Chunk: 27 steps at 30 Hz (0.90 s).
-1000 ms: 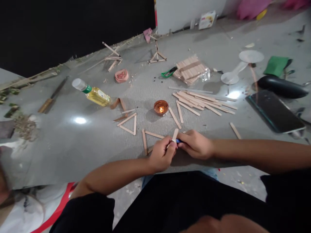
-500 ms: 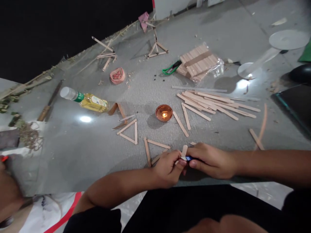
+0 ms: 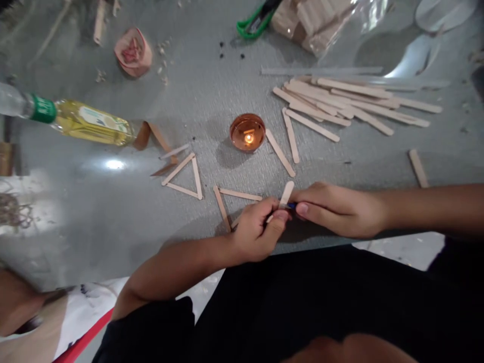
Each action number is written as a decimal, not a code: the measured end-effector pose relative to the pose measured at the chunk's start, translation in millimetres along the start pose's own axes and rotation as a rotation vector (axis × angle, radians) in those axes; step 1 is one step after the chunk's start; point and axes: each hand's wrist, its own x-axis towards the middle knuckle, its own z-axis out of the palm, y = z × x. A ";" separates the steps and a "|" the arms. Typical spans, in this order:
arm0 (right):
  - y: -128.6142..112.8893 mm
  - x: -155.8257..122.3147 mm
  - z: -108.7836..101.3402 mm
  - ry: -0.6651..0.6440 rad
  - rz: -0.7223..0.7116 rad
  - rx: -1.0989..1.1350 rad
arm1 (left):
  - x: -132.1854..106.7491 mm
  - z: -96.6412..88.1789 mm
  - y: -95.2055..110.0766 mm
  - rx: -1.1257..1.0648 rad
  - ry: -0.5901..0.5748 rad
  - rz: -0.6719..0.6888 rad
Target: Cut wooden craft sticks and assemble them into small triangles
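My left hand (image 3: 259, 229) is closed around a wooden craft stick (image 3: 287, 191), whose rounded end points up past the fingers. In my right hand (image 3: 336, 209) is a small blue-handled knife (image 3: 291, 205), with its blade against the stick near my left thumb; the grip hides most of the handle. Just left of my hands, craft sticks (image 3: 222, 207) lie at angles, partly covered by my left hand. A stick triangle (image 3: 197, 176) rests farther left. Beyond my hands, a loose stick (image 3: 280, 153) lies beside a copper-coloured bowl (image 3: 234, 132) with a small flame inside.
A pile of craft sticks (image 3: 370, 113) spreads at the right. An oil bottle (image 3: 94, 123) lies on its side at the left. Farther back are a pink cup (image 3: 143, 60), a green cutter (image 3: 249, 29) and bagged sticks (image 3: 321, 25). Another person's arm (image 3: 17, 302) shows at lower left.
The view has tilted down and come closer to the table. My hands still hold the stick and knife; the blade now shows less, and more of the stick stands above my fingers.
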 end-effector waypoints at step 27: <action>19.2 -11.9 13.5 0.050 -0.093 -0.035 | 4.1 -3.5 2.2 0.065 -0.117 0.167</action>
